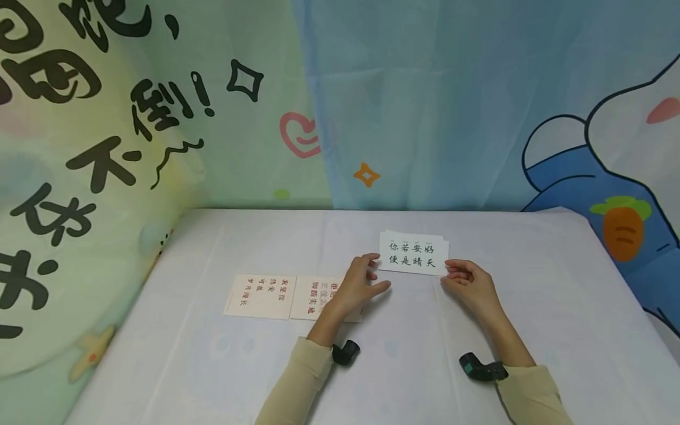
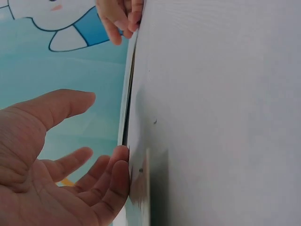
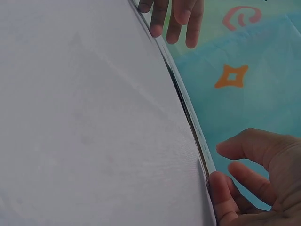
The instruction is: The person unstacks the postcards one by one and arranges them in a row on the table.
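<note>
A small stack of white cards (image 1: 414, 254) lies at the far middle of the table, its top card bearing two lines of dark Chinese writing. My left hand (image 1: 355, 287) touches the left edge of the stack with its fingertips, the thumb spread apart. At the right edge, the fingertips of my right hand (image 1: 470, 284) touch the cards. In the right wrist view the stack's thin edge (image 3: 188, 113) runs between both hands, and the right thumb stands clear of it. Left of the left forearm lie a cream card (image 1: 260, 296) with red-brown writing and a second cream card (image 1: 305, 298), partly hidden.
A white cloth covers the table (image 1: 212, 378). Behind it hangs a blue and green backdrop (image 1: 425, 118) with cartoon drawings and large black characters. Each wrist carries a small black camera, one left (image 1: 346, 353) and one right (image 1: 482, 367).
</note>
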Action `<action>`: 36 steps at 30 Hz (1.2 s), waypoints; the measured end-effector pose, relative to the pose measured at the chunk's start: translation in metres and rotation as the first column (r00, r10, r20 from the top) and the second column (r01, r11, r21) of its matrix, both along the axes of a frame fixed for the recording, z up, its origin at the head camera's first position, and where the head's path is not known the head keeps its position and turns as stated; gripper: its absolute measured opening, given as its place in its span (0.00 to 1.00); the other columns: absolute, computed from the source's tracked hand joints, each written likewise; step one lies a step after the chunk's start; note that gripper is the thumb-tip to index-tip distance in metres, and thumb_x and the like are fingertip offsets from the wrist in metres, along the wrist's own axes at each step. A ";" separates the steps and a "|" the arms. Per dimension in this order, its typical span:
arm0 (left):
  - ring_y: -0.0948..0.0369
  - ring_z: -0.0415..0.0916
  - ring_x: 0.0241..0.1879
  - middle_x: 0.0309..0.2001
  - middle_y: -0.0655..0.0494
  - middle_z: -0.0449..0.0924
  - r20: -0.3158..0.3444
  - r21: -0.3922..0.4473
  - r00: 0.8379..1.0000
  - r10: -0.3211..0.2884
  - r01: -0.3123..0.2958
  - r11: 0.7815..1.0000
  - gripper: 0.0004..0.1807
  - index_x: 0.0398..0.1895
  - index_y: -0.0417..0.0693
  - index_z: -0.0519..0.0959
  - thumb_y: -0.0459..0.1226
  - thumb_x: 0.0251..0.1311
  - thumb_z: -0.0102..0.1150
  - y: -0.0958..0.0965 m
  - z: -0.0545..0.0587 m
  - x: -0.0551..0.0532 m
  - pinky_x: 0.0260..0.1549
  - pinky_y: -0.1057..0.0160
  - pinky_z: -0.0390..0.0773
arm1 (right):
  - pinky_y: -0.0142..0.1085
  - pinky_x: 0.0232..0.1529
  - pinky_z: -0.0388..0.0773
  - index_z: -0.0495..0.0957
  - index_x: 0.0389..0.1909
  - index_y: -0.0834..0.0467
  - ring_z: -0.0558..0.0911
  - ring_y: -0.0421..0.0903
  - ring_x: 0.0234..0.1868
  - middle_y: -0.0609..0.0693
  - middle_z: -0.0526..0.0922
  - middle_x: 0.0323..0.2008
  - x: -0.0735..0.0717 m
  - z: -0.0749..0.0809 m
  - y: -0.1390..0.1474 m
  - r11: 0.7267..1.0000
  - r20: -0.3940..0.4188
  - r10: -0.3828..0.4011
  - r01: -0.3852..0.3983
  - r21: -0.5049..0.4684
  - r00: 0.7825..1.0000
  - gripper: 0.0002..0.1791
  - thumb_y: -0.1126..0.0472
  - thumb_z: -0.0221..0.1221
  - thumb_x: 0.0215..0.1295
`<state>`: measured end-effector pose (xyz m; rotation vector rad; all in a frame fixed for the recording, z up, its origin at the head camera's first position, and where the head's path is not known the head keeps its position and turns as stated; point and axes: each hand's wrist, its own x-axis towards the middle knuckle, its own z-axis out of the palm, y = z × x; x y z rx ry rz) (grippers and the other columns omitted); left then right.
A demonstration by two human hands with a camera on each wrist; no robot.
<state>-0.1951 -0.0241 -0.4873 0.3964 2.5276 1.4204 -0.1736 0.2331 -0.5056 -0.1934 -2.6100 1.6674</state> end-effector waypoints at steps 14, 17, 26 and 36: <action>0.65 0.71 0.36 0.52 0.44 0.70 0.011 -0.015 1.000 0.024 -0.024 1.000 0.33 0.66 0.33 0.66 0.34 0.58 0.66 0.008 -0.009 -0.020 0.35 0.72 0.72 | 0.22 0.30 0.69 0.67 0.63 0.74 0.71 0.39 0.32 0.68 0.73 0.52 -0.008 0.003 0.000 0.995 0.037 0.042 -0.046 0.094 0.998 0.31 0.69 0.64 0.58; 0.66 0.72 0.33 0.50 0.43 0.72 -0.008 -0.013 1.000 0.019 -0.019 1.000 0.31 0.63 0.31 0.69 0.32 0.57 0.67 0.007 -0.013 -0.025 0.35 0.72 0.72 | 0.23 0.30 0.68 0.66 0.63 0.74 0.70 0.43 0.33 0.68 0.71 0.52 -0.009 0.001 -0.001 0.991 0.045 0.040 -0.046 0.126 0.998 0.32 0.69 0.64 0.58; 0.65 0.70 0.34 0.51 0.43 0.72 -0.033 -0.016 0.999 0.005 -0.006 1.000 0.32 0.65 0.32 0.68 0.32 0.57 0.66 0.007 -0.010 -0.028 0.38 0.71 0.71 | 0.22 0.28 0.66 0.67 0.62 0.75 0.69 0.45 0.33 0.65 0.68 0.47 -0.010 0.002 -0.002 0.986 0.033 0.035 -0.040 0.164 0.999 0.32 0.69 0.65 0.58; 0.64 0.72 0.34 0.52 0.43 0.73 -0.007 -0.003 1.000 0.027 -0.027 1.000 0.32 0.64 0.32 0.68 0.32 0.57 0.67 0.006 -0.013 -0.028 0.37 0.71 0.72 | 0.22 0.29 0.67 0.69 0.61 0.74 0.69 0.42 0.33 0.64 0.70 0.47 -0.008 0.005 -0.005 0.988 0.035 0.015 -0.021 0.151 0.999 0.29 0.68 0.63 0.59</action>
